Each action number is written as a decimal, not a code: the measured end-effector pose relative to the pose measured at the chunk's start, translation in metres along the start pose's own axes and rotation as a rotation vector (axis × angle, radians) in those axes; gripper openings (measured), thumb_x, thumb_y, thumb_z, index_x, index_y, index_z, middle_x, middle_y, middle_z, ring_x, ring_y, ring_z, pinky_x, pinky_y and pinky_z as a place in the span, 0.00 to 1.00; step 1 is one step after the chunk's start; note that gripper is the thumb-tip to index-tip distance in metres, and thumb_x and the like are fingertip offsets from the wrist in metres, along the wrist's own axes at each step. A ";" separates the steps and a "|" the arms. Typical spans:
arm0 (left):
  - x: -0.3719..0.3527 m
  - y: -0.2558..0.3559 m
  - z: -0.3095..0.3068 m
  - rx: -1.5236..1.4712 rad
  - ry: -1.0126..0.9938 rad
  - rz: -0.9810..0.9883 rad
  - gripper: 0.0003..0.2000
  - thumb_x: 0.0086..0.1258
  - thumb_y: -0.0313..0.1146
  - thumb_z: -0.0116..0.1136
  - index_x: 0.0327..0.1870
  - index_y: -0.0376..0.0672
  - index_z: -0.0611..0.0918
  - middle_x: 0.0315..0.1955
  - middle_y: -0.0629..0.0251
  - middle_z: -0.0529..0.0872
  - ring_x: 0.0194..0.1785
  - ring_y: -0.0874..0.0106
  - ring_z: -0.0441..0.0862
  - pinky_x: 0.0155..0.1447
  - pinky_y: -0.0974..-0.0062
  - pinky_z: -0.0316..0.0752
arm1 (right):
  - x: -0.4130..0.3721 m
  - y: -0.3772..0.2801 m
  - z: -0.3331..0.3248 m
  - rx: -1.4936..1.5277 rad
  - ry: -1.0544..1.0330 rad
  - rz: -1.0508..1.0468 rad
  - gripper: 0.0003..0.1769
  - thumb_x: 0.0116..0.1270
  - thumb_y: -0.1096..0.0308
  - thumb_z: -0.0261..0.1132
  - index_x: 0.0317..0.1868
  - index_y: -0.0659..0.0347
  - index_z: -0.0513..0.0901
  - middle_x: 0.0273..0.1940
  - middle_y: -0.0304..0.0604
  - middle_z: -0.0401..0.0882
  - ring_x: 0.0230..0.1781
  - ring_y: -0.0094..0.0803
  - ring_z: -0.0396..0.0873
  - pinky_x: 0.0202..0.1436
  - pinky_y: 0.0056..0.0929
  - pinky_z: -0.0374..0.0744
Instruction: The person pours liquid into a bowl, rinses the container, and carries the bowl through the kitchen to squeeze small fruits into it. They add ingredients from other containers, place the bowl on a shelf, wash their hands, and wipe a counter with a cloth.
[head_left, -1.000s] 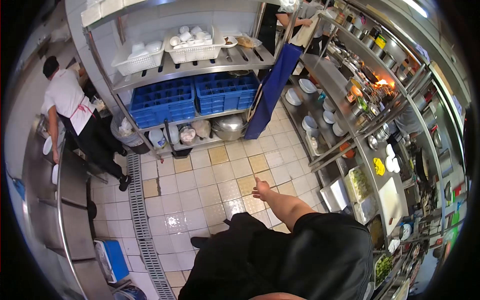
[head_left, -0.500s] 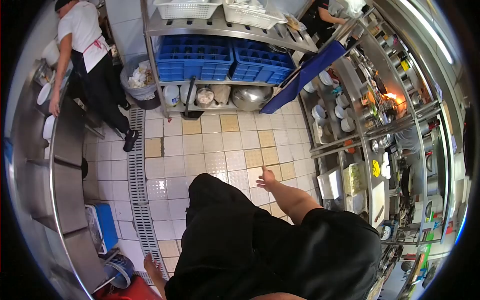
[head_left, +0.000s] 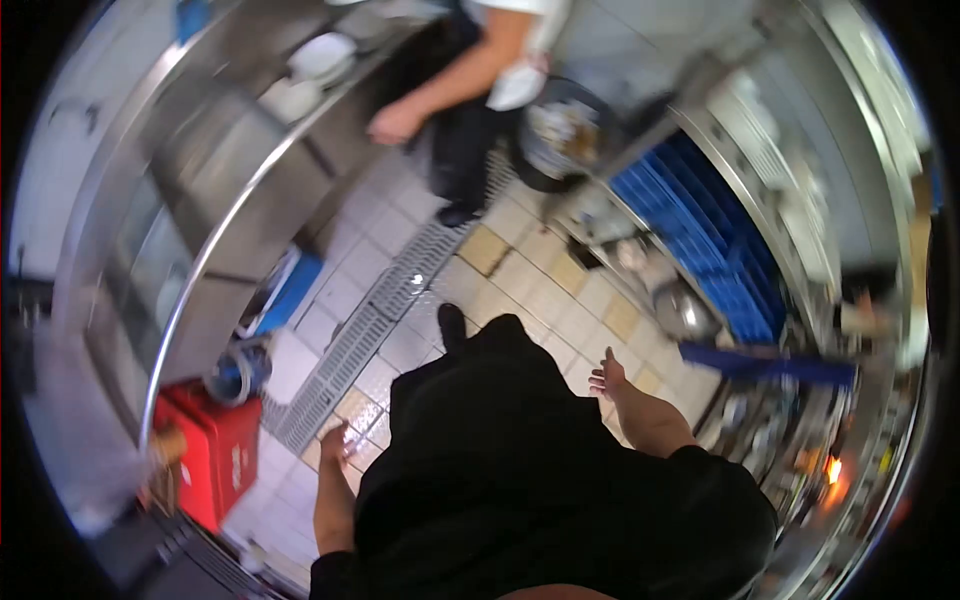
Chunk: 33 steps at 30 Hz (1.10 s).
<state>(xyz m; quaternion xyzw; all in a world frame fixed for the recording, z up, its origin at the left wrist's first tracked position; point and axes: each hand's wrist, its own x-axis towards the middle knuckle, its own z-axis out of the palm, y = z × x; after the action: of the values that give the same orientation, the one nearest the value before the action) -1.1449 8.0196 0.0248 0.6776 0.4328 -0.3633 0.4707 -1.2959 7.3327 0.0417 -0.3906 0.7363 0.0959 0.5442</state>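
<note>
My right hand [head_left: 608, 376] hangs over the tiled floor [head_left: 520, 290] at the right of my body, fingers apart, holding nothing. Lower on the left, my left hand [head_left: 338, 440] is over the tiles beside the floor drain grate [head_left: 375, 322]. Its fingers are spread and nothing is in them, though motion blurs them somewhat. Neither hand touches any object. Black clothing covers my body between them, and one dark shoe [head_left: 452, 326] shows in front.
A co-worker [head_left: 470, 120] stands at the steel sink counter [head_left: 245, 215]. A red box [head_left: 215, 450], a bucket [head_left: 238, 372] and a blue-sided container [head_left: 288, 292] line the left. A waste bin [head_left: 560, 135], shelf with blue crates [head_left: 700, 230] and flame [head_left: 833, 470] are farther right.
The view has swung left, bringing the co-worker, sink counter and red box closer to the middle. My left hand has come more fully into view; my right hand remains open.
</note>
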 end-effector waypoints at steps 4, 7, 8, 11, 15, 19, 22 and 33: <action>-0.003 0.048 -0.010 -0.297 0.068 0.141 0.28 0.66 0.50 0.65 0.65 0.49 0.77 0.60 0.68 0.78 0.56 0.64 0.77 0.47 0.63 0.75 | 0.003 -0.146 0.170 -1.193 -0.400 -0.713 0.33 0.75 0.38 0.51 0.62 0.59 0.75 0.52 0.51 0.83 0.52 0.40 0.81 0.55 0.40 0.78; -0.041 0.086 -0.005 -0.345 0.136 0.168 0.26 0.66 0.48 0.68 0.62 0.49 0.79 0.53 0.71 0.82 0.51 0.70 0.77 0.48 0.66 0.74 | -0.102 -0.203 0.309 -1.301 -0.775 -1.111 0.29 0.76 0.44 0.54 0.58 0.61 0.80 0.53 0.50 0.83 0.55 0.37 0.81 0.60 0.33 0.76; -0.049 0.093 -0.006 -0.356 0.160 0.187 0.25 0.66 0.48 0.68 0.62 0.49 0.79 0.51 0.72 0.83 0.49 0.72 0.77 0.49 0.67 0.74 | -0.147 -0.213 0.350 -1.387 -0.923 -1.142 0.28 0.76 0.45 0.55 0.60 0.60 0.80 0.55 0.49 0.83 0.57 0.37 0.80 0.62 0.33 0.75; -0.053 0.105 -0.020 -0.413 0.180 0.226 0.26 0.66 0.47 0.67 0.63 0.48 0.78 0.47 0.71 0.82 0.49 0.72 0.77 0.52 0.66 0.72 | -0.250 -0.212 0.454 -1.425 -1.253 -1.155 0.26 0.77 0.48 0.56 0.61 0.61 0.79 0.53 0.43 0.82 0.53 0.29 0.78 0.60 0.29 0.75; -0.043 0.128 -0.058 -0.443 0.184 0.261 0.30 0.65 0.46 0.68 0.68 0.48 0.75 0.50 0.69 0.83 0.52 0.72 0.76 0.59 0.62 0.71 | -0.375 -0.206 0.522 -1.522 -1.543 -1.276 0.24 0.78 0.52 0.57 0.61 0.62 0.78 0.51 0.39 0.82 0.51 0.25 0.77 0.59 0.29 0.75; -0.013 0.161 -0.101 -0.369 0.138 0.215 0.32 0.63 0.45 0.69 0.68 0.48 0.75 0.50 0.68 0.84 0.52 0.72 0.77 0.59 0.62 0.70 | -0.408 -0.217 0.553 -1.561 -1.519 -1.339 0.24 0.78 0.50 0.56 0.61 0.59 0.78 0.49 0.40 0.83 0.48 0.26 0.77 0.56 0.30 0.76; -0.007 0.190 -0.113 -0.097 0.147 0.179 0.29 0.63 0.45 0.70 0.66 0.49 0.77 0.48 0.69 0.85 0.50 0.73 0.78 0.52 0.65 0.72 | -0.406 -0.232 0.550 -1.444 -1.563 -1.333 0.23 0.77 0.51 0.57 0.61 0.59 0.79 0.48 0.40 0.83 0.47 0.26 0.77 0.56 0.29 0.76; -0.033 0.195 0.023 -0.092 0.039 0.244 0.31 0.60 0.49 0.72 0.65 0.52 0.78 0.46 0.65 0.86 0.50 0.70 0.79 0.52 0.64 0.72 | -0.375 -0.288 0.418 -1.637 -1.540 -1.524 0.26 0.78 0.48 0.55 0.64 0.58 0.77 0.58 0.41 0.81 0.59 0.29 0.76 0.65 0.31 0.72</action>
<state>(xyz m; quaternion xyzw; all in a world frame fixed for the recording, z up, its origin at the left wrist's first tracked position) -0.9776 7.9540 0.1109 0.7099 0.3722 -0.2700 0.5334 -0.7580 7.5513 0.2887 -0.7539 -0.4168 0.3721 0.3457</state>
